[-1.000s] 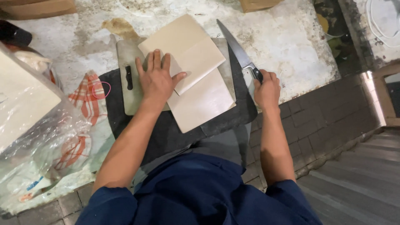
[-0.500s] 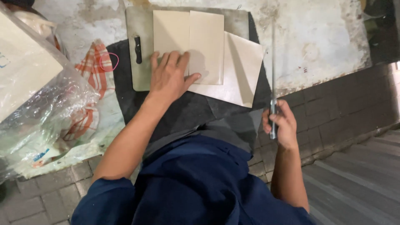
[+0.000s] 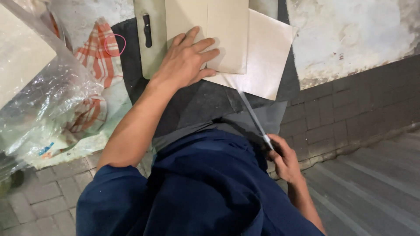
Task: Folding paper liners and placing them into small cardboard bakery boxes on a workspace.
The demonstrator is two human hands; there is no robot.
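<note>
Pressing left hand (image 3: pixel 186 59) flat, fingers spread, on tan sheets (image 3: pixel 227 35) | right hand (image 3: pixel 284 159) gripping knife (image 3: pixel 253 116)

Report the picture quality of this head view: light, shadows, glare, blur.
Head view: even overhead light; the left hand casts a soft shadow on the beige sheets; the clear plastic bag shows white glare; the knife in the right hand is slightly motion-blurred; wide-angle lens bends the tiled edge.

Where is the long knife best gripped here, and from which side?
By its handle, from the near end at the counter's edge, as the right hand grips it now. The knife has a thin bare blade pointing away toward the pale sheets, so only the handle is safe.
</note>
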